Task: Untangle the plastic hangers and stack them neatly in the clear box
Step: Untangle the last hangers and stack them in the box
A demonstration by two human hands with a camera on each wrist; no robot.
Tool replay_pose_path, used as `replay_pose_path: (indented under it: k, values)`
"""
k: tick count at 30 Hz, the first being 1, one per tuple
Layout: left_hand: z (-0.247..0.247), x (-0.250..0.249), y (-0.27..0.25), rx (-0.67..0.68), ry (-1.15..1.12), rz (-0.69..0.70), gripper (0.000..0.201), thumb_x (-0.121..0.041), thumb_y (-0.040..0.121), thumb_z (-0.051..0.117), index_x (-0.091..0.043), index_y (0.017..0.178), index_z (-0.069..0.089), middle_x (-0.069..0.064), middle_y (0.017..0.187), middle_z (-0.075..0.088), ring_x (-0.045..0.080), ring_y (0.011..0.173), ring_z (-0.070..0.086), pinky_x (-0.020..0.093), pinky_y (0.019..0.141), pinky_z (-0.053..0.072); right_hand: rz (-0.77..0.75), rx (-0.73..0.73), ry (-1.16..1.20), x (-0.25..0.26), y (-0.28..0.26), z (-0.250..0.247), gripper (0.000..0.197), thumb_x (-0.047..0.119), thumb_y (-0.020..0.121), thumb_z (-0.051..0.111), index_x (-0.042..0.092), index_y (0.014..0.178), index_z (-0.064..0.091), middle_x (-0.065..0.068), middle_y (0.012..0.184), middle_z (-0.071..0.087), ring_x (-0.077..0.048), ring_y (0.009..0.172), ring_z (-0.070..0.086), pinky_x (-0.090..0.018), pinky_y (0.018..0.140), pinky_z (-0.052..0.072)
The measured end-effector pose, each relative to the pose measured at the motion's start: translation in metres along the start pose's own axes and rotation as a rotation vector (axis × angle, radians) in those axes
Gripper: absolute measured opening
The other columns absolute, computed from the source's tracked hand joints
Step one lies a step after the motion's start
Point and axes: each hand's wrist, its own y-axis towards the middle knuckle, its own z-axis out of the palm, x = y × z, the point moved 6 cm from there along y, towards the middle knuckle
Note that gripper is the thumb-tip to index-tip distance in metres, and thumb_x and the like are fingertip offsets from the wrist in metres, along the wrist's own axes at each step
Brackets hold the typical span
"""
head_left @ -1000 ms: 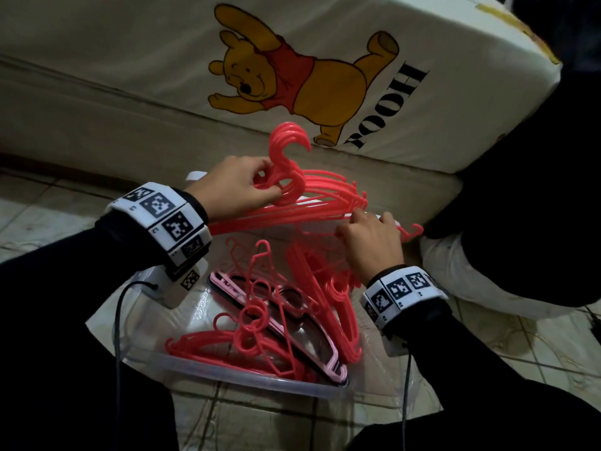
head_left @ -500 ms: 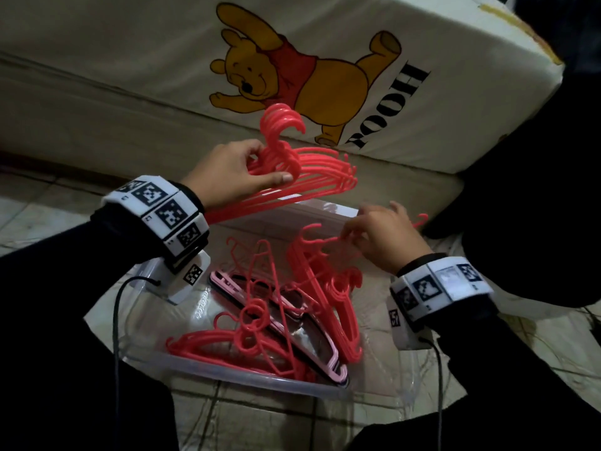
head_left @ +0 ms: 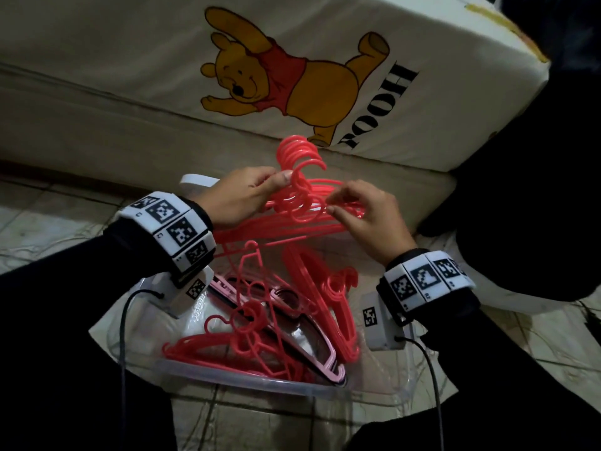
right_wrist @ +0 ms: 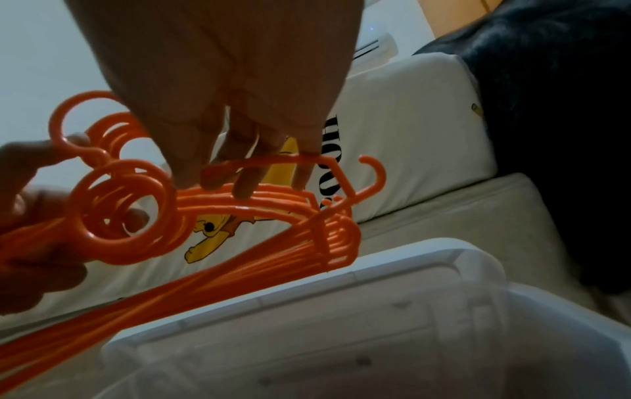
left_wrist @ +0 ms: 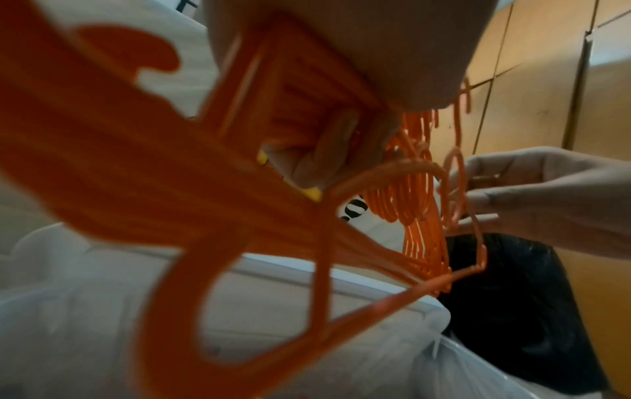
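Nearest the person, the clear box [head_left: 227, 379] sits on the tiled floor [head_left: 39, 229] with loose red hangers [head_left: 247, 330] tangled inside it over a pink-rimmed object [head_left: 322, 349]. Above its far edge, the left hand [head_left: 240, 196] grips a gathered bunch of hangers [head_left: 299, 219] at the necks, thumb and fingers curled round them. The right hand [head_left: 367, 216] pinches one hanger's upper arm against that bunch with bent fingertips. Behind stands a cream mattress [head_left: 130, 60] printed with a yellow bear [head_left: 292, 83]
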Motion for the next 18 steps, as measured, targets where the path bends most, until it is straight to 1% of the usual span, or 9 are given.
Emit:
replay_pose_path:
  k: [2, 4, 5, 7, 9, 11, 14, 16, 18]
  values:
    - [-0.001, 0.001, -0.001, 0.001, -0.001, -0.018, 0.064, -0.068, 0.087, 0.035, -0.015, 0.110, 0.065, 0.008, 0.105, 0.068, 0.023, 0.099, 0.063, 0.046, 0.094, 0.046, 0.016, -0.028, 0.004, -0.002, 0.001, -0.002, 0.007, 0.006, 0.080, 0.071, 0.008, 0.086, 0.069, -0.001, 0.083, 0.063, -0.017, 0.081, 0.060, -0.024, 0.078, 0.048]
    - [-0.001, 0.002, -0.001, 0.013, 0.032, -0.034, 0.069, -0.073, 0.076, 0.038, -0.020, 0.109, 0.064, 0.002, 0.102, 0.069, 0.019, 0.097, 0.064, 0.045, 0.093, 0.047, 0.021, -0.035, -0.021, 0.000, 0.000, -0.002, 0.007, 0.008, 0.080, 0.071, 0.007, 0.086, 0.069, -0.005, 0.087, 0.063, -0.021, 0.086, 0.060, -0.035, 0.080, 0.049]
    - [0.000, 0.002, -0.002, 0.021, 0.046, -0.034, 0.066, -0.075, 0.074, 0.043, -0.023, 0.108, 0.064, -0.002, 0.100, 0.069, 0.015, 0.094, 0.064, 0.044, 0.092, 0.048, 0.009, -0.034, -0.045, 0.002, 0.000, -0.002, 0.008, 0.009, 0.080, 0.072, 0.007, 0.088, 0.069, -0.007, 0.090, 0.061, -0.023, 0.088, 0.059, -0.037, 0.081, 0.048]
    - [0.000, 0.002, -0.002, 0.019, 0.072, -0.022, 0.055, -0.071, 0.073, 0.058, -0.029, 0.108, 0.064, -0.008, 0.100, 0.069, 0.009, 0.093, 0.064, 0.041, 0.091, 0.050, -0.027, -0.037, -0.070, 0.007, -0.001, 0.001, 0.010, 0.010, 0.081, 0.071, 0.007, 0.090, 0.068, -0.010, 0.097, 0.059, -0.023, 0.094, 0.058, -0.033, 0.083, 0.047]
    - [-0.001, 0.001, -0.002, -0.005, 0.094, -0.010, 0.050, -0.068, 0.072, 0.061, -0.031, 0.106, 0.064, -0.011, 0.099, 0.069, 0.007, 0.092, 0.064, 0.039, 0.090, 0.050, -0.025, -0.044, -0.055, 0.011, -0.003, 0.005, 0.014, 0.009, 0.084, 0.068, 0.005, 0.097, 0.065, -0.011, 0.108, 0.058, -0.020, 0.103, 0.056, -0.027, 0.090, 0.045]
    - [-0.002, 0.001, -0.002, -0.022, 0.111, -0.009, 0.054, -0.071, 0.069, 0.058, -0.031, 0.104, 0.065, -0.011, 0.097, 0.069, 0.006, 0.090, 0.064, 0.037, 0.089, 0.051, 0.005, -0.027, -0.071, 0.009, -0.004, 0.012, 0.028, 0.008, 0.087, 0.063, 0.003, 0.114, 0.058, -0.012, 0.125, 0.052, -0.021, 0.118, 0.050, -0.028, 0.102, 0.038]
    - [-0.001, 0.001, -0.002, -0.010, 0.110, 0.005, 0.054, -0.070, 0.067, 0.058, -0.029, 0.101, 0.066, -0.011, 0.093, 0.070, 0.005, 0.086, 0.064, 0.037, 0.087, 0.052, 0.050, 0.088, -0.283, -0.002, -0.006, 0.023, 0.053, 0.013, 0.090, 0.056, 0.008, 0.139, 0.036, -0.009, 0.149, 0.033, -0.021, 0.143, 0.020, -0.045, 0.117, 0.018]
    - [0.003, 0.001, -0.003, 0.011, 0.072, 0.008, 0.054, -0.069, 0.067, 0.059, -0.026, 0.100, 0.067, -0.009, 0.091, 0.071, 0.005, 0.082, 0.066, 0.037, 0.085, 0.053, 0.075, 0.170, -0.416, -0.010, -0.009, 0.029, 0.064, 0.017, 0.090, 0.054, 0.012, 0.146, 0.024, -0.006, 0.155, 0.022, -0.020, 0.145, 0.011, -0.051, 0.117, 0.010]
    - [0.008, 0.000, -0.005, 0.046, 0.015, 0.016, 0.055, -0.066, 0.067, 0.061, -0.024, 0.102, 0.068, -0.007, 0.091, 0.072, 0.005, 0.079, 0.067, 0.036, 0.083, 0.054, 0.067, 0.208, -0.459, -0.014, -0.011, 0.035, 0.064, 0.019, 0.089, 0.053, 0.010, 0.145, 0.024, -0.008, 0.154, 0.024, -0.022, 0.144, 0.016, -0.051, 0.117, 0.012]
